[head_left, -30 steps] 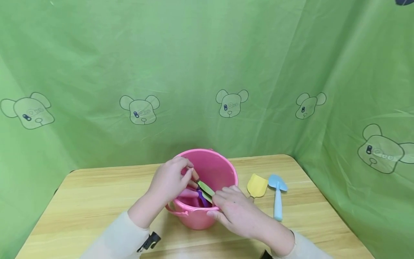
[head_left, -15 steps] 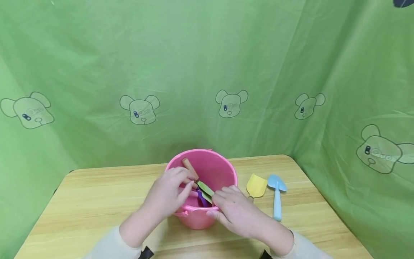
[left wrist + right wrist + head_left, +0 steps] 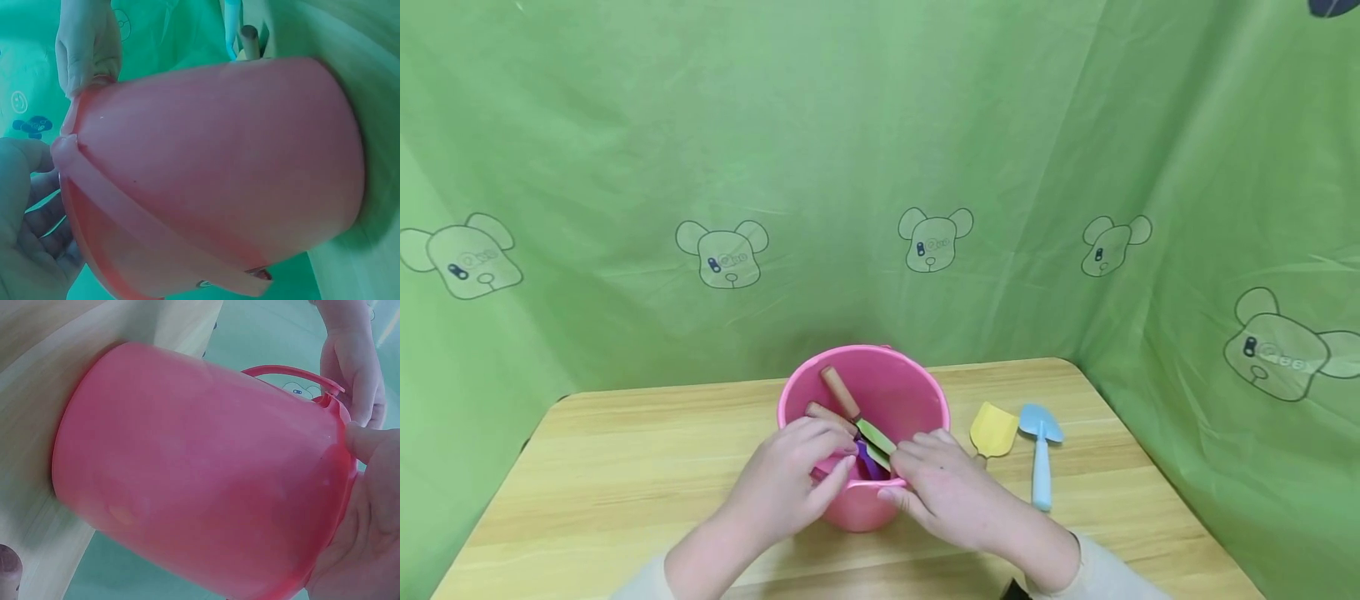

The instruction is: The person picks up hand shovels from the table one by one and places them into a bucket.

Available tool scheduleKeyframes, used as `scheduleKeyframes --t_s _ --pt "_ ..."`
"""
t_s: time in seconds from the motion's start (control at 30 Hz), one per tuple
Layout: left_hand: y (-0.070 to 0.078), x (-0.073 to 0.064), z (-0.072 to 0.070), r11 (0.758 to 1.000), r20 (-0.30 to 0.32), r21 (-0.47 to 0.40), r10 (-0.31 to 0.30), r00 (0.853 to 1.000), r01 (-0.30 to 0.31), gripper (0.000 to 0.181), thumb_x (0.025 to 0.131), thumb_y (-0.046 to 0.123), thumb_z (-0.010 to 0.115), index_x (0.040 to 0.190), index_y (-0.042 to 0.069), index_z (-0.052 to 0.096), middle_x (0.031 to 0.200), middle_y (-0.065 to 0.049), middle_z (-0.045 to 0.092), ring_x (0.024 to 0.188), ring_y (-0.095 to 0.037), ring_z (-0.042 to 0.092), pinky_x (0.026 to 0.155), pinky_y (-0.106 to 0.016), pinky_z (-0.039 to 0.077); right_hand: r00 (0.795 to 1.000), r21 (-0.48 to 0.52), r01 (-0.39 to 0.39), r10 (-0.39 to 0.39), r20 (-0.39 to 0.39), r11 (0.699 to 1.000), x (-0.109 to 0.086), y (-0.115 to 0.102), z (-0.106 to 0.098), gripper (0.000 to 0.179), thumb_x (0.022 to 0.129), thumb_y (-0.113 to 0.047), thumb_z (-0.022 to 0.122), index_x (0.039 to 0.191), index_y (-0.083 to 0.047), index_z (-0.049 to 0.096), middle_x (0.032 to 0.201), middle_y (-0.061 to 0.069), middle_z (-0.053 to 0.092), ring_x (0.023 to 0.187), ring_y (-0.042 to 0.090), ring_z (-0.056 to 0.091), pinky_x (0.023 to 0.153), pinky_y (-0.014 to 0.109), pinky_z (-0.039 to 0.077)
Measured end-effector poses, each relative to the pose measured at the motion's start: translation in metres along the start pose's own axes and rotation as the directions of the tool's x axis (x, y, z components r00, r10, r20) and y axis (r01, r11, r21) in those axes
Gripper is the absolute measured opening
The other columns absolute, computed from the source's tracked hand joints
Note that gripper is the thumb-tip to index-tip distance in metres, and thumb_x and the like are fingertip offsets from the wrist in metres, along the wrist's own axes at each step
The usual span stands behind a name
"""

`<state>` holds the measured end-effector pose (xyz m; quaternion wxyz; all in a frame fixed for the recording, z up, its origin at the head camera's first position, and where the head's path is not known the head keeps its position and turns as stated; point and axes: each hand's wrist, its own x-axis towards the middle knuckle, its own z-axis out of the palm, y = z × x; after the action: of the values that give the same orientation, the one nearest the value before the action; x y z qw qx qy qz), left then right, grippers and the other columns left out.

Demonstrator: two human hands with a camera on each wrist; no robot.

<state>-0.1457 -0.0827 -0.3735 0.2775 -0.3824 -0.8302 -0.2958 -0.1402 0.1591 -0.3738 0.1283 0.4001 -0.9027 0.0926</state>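
Note:
A pink bucket (image 3: 861, 504) stands upright on the table. My right hand (image 3: 951, 492) grips its front right rim, thumb outside and fingers over the edge. My left hand (image 3: 790, 479) is at the front left rim, its fingers loosely bent over the opening; in the left wrist view its thumb lies against the hinge of the bucket's handle (image 3: 144, 219), which hangs down the side. Inside lean a garden tool with a green blade (image 3: 874, 435) and wooden handle (image 3: 841, 392), a second wooden handle (image 3: 829, 417), and a purple piece (image 3: 869, 462). Their lower ends are hidden.
Right of the bucket lie a yellow toy shovel (image 3: 994, 431) and a light blue toy trowel (image 3: 1041, 454). The wooden table (image 3: 662, 467) ends at a green curtain (image 3: 835, 167) printed with bear heads, which hangs behind and on both sides.
My left hand has drawn back from the wooden handles toward the front left rim, leaving both handles in view. The right hand stays on the rim.

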Motion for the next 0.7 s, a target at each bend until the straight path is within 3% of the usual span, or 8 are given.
scheduleKeyframes --t_s 0.2,0.47,0.7 --pt "0.004 -0.009 0.002 1.000 -0.008 0.007 0.019 1.000 -0.019 0.015 0.086 0.018 0.074 0.101 0.014 0.074 0.101 0.004 0.071 0.099 -0.013 0.066 0.088 -0.033 0.054 1.000 -0.005 0.006 -0.006 -0.011 1.000 0.000 0.000 0.000 0.032 0.104 -0.048 0.047 0.083 -0.024 0.050 0.078 -0.015 0.040 0.080 0.008 0.045 0.083 0.030 0.039" --pt "0.005 -0.017 0.008 0.990 -0.030 0.027 0.142 0.989 -0.141 0.014 0.097 0.025 0.063 0.099 0.015 0.072 0.103 0.006 0.071 0.105 -0.018 0.065 0.094 -0.035 0.050 1.000 -0.004 -0.008 0.008 0.006 1.000 0.000 -0.001 -0.001 0.033 0.104 -0.050 0.045 0.083 -0.024 0.050 0.078 -0.015 0.040 0.081 0.009 0.045 0.082 0.031 0.039" --pt "0.005 -0.022 0.013 0.987 -0.021 0.079 0.139 0.990 -0.137 0.017 0.099 0.027 0.059 0.100 0.016 0.073 0.105 0.005 0.071 0.106 -0.018 0.065 0.095 -0.036 0.048 1.000 -0.002 -0.004 0.004 -0.003 1.000 0.001 -0.001 0.000 0.032 0.103 -0.049 0.046 0.083 -0.024 0.050 0.077 -0.015 0.040 0.080 0.009 0.045 0.082 0.030 0.039"
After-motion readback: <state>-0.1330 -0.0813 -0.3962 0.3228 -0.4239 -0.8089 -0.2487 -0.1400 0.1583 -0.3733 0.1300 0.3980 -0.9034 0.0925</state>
